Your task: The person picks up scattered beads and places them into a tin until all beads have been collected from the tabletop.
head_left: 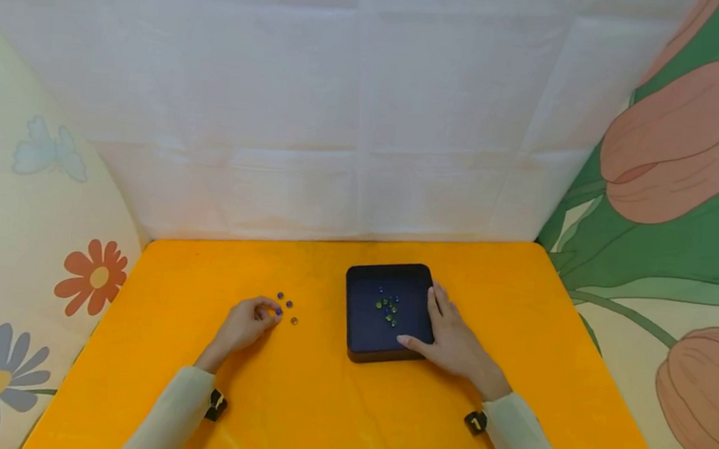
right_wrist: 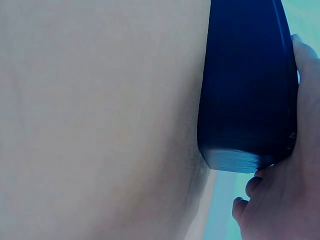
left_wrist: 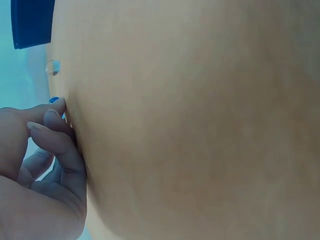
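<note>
My left hand rests low at the left, its thumb and forefinger pinching a dark blue glass marble at table level. Just beyond the fingertips lie two more blue marbles and an amber-looking one. In the left wrist view a clear marble sits past the fingers. A square black tray holds several blue and green-yellow marbles. Around its front right corner my right hand grips it, thumb over the front rim, fingers along the right wall. The tray's outer wall fills much of the right wrist view.
A yellow cloth covers the table. Behind it hangs a white sheet, and flower-printed panels stand at both sides. Each wrist wears a small black device below the sleeve.
</note>
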`<state>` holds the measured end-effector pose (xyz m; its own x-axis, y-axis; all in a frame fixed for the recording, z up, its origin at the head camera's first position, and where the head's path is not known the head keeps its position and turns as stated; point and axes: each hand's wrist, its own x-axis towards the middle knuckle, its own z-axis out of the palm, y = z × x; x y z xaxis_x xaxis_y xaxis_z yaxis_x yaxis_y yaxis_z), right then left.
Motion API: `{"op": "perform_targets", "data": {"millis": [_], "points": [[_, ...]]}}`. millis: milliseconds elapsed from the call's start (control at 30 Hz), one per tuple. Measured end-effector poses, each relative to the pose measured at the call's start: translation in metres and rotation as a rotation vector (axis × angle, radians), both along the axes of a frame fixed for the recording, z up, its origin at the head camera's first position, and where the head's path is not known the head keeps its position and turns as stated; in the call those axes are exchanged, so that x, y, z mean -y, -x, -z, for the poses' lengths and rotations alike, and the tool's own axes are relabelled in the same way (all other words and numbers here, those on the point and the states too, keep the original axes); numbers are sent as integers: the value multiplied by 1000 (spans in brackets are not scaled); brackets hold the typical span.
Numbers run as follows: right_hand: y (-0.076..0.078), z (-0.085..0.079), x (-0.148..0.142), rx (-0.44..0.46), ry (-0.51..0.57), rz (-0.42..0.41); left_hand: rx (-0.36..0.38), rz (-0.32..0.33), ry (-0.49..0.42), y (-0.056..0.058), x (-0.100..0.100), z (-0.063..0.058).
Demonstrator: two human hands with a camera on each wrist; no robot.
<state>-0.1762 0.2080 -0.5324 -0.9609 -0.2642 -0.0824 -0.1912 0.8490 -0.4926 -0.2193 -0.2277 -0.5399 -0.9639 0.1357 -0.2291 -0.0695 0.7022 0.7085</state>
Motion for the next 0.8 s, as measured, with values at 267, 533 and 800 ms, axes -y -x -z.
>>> {"op": "perform_targets", "data": {"millis": [267, 533, 800], "points": [[1, 1, -1, 13, 1, -4, -6, -22, 25, 2, -2, 2], [1, 0, -1, 7, 0, -1, -16, -25, 15, 2, -3, 2], [0, 0, 0, 8, 4, -6, -49, -16, 7, -2, -2, 2]]}}
